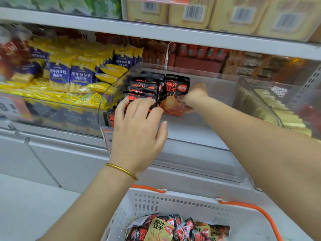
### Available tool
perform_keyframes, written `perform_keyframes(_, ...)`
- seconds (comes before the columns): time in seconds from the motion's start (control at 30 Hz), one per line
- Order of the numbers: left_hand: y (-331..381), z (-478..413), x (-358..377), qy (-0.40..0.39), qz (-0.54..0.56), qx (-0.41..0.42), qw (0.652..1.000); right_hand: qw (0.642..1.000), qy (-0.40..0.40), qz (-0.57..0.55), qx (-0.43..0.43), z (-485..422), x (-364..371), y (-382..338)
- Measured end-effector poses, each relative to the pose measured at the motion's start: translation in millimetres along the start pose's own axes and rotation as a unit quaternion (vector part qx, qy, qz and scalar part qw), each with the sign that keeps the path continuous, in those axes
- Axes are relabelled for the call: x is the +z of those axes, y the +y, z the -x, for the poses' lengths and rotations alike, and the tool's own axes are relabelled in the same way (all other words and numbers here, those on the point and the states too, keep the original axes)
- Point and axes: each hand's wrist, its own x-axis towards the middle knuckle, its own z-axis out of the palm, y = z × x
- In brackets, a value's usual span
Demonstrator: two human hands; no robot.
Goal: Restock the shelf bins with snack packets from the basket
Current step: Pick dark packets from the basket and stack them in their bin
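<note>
The fingers (pixel 188 108) of the right hand (pixel 195 95) pinch one black and red packet (pixel 175 91). They hold it standing up inside the clear bin (pixel 199 126) on the shelf. The left hand (pixel 139 129) is loose, and its fingers rest on the row of packets (pixel 144 87) just beside it. Lower down, the white basket (pixel 173 202) holds more packets (pixel 173 228).
</note>
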Motion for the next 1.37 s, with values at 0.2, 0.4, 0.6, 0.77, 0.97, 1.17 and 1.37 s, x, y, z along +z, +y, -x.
perform_keyframes(0.2,26,10,-18,0.121,0.04,0.088,0.988,0.982,-0.034,-0.056,-0.178,126,-75,-13)
perform_keyframes(0.4,83,62,-5,-0.048,0.121,0.195,0.972,0.967,-0.247,0.057,-0.027,198,-92,111)
perform_keyframes(0.6,117,113,26,-0.218,0.153,0.226,0.937,0.808,-0.43,0.397,0.071,192,-22,268)
perform_keyframes(0.77,121,130,35,-0.275,0.152,0.236,0.92,0.689,-0.499,0.525,0.03,219,-3,337)
perform_keyframes(0.97,122,131,39,-0.309,0.142,0.234,0.911,0.69,-0.485,0.537,-0.003,222,-3,355)
perform_keyframes(1.17,121,134,45,-0.36,0.136,0.22,0.896,0.783,-0.462,0.417,-0.005,209,-6,339)
perform_keyframes(1.37,120,136,44,-0.378,0.136,0.211,0.891,0.794,-0.452,0.405,0.022,220,-5,342)
